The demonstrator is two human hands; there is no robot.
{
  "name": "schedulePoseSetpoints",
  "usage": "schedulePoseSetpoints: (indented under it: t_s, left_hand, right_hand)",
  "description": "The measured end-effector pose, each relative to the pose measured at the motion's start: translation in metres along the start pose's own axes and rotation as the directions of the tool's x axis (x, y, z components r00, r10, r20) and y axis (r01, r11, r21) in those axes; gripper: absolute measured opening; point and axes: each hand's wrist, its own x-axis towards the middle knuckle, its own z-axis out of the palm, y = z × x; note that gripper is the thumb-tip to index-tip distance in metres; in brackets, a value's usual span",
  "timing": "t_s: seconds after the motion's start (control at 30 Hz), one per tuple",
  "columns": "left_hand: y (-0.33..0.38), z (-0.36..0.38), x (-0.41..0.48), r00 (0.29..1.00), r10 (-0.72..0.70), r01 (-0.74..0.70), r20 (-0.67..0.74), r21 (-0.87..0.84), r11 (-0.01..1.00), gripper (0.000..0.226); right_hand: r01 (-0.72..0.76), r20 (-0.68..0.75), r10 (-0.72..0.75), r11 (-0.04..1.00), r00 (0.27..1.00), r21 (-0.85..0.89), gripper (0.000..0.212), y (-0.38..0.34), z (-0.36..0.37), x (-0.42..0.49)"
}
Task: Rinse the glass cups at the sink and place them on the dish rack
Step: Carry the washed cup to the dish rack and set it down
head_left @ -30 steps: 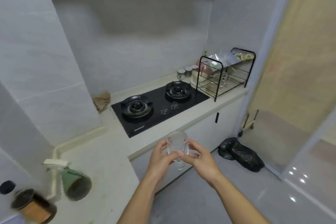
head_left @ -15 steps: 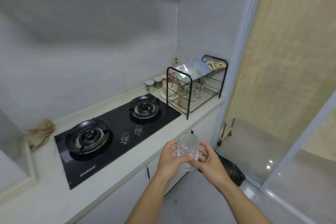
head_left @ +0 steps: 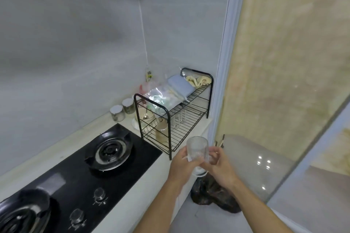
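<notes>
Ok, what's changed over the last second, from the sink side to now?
The view swung right: the sink end is out of frame and the rack is now close ahead, beyond the stove. The glass cup travelled with the person toward the rack. Unchanged: left hand and right hand both keep their grip on the cup, upright; nothing taken up or let go, and the rack's contents look the same.

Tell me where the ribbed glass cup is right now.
In the head view, lower centre-right: the ribbed glass cup is held between the left hand and right hand, just in front of the dish rack.
</notes>
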Motion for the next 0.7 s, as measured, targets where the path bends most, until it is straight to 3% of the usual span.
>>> schedulePoseSetpoints:
  t_s: [0.13,0.37,0.5,0.57,0.63,0.7]
  left_hand:
    - [0.005,0.03,0.075,0.999,-0.031,0.031,-0.02,0.001,1.0,0.035]
    - [0.011,0.089,0.194,0.957,-0.154,0.133,-0.244,-0.101,0.986,0.034]
    - [0.02,0.112,0.24,0.926,-0.231,0.167,-0.297,-0.226,0.96,0.028]
    - [0.023,0.12,0.258,0.908,-0.279,0.174,-0.312,-0.326,0.929,0.023]
    - [0.021,0.122,0.276,0.886,-0.32,0.166,-0.335,-0.416,0.894,0.019]
    - [0.017,0.122,0.296,0.862,-0.361,0.154,-0.356,-0.494,0.856,0.02]
  right_hand:
    - [-0.042,0.033,0.043,0.999,0.999,-0.024,0.061,0.006,-0.038,0.076]
    - [-0.069,0.203,0.09,0.992,0.975,-0.107,0.046,-0.001,-0.102,0.219]
    - [-0.089,0.278,0.144,0.975,0.95,-0.202,0.037,-0.013,-0.123,0.276]
    - [-0.103,0.308,0.188,0.957,0.933,-0.272,0.045,-0.017,-0.126,0.302]
    - [-0.114,0.311,0.231,0.929,0.922,-0.351,0.069,-0.015,-0.123,0.328]
    - [-0.14,0.3,0.279,0.9,0.912,-0.412,0.072,-0.013,-0.117,0.353]
